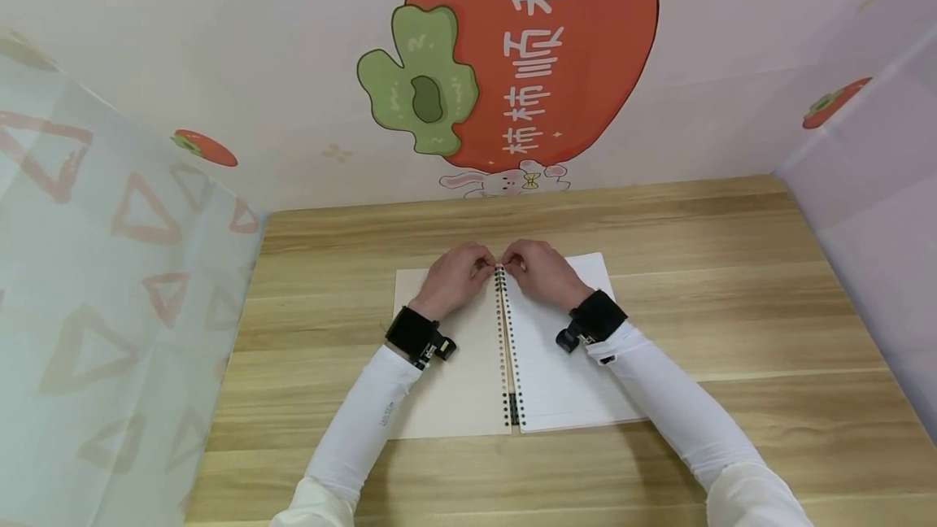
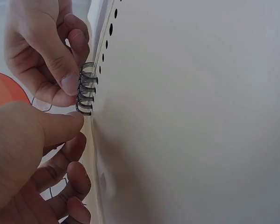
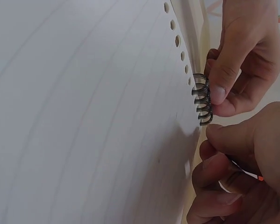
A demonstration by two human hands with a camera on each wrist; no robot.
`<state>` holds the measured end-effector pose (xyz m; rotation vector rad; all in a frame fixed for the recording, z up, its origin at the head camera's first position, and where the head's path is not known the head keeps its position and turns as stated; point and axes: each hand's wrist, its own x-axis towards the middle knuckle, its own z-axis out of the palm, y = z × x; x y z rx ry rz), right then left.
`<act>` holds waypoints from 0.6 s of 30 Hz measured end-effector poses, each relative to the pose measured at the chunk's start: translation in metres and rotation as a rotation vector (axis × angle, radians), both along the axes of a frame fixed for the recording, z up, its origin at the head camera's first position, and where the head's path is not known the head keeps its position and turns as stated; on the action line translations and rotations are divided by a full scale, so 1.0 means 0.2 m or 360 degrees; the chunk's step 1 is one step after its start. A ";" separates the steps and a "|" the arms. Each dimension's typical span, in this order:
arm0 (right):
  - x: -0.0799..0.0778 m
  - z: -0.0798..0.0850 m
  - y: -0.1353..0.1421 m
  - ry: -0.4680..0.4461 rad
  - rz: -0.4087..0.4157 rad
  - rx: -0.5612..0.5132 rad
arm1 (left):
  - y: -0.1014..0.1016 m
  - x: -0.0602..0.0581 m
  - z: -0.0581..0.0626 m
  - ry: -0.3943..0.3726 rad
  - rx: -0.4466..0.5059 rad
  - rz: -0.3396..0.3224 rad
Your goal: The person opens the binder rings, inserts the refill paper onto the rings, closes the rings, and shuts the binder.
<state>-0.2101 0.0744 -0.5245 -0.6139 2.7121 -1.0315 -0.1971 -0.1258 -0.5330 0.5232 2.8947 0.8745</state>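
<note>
A loose-leaf notebook lies open flat, its plain cream cover [image 1: 446, 397] on the left and a stack of lined white pages [image 1: 564, 389] on the right. Punched holes run down both inner edges. At the far end of the spine a short dark ring binding clip [image 2: 87, 88] passes through the top holes. My left hand [image 1: 457, 276] pinches this clip between thumb and fingers from the left. From the right, my right hand [image 1: 542, 271] pinches it too, the two thumbs close together. Other fingers curl loosely beneath, partly hidden in the head view.
A second dark ring clip [image 1: 514, 409] sits at the near end of the spine. The notebook rests on a wood-grain table [image 1: 732, 307]. Behind stands a wall covering [image 1: 307, 88] printed with persimmons, with side panels at left and right.
</note>
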 end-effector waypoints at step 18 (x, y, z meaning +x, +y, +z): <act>0.08 -0.02 0.06 -0.0027 0.0012 0.0022 | -0.05 0.06 0.01 -0.0025 0.0062 0.0008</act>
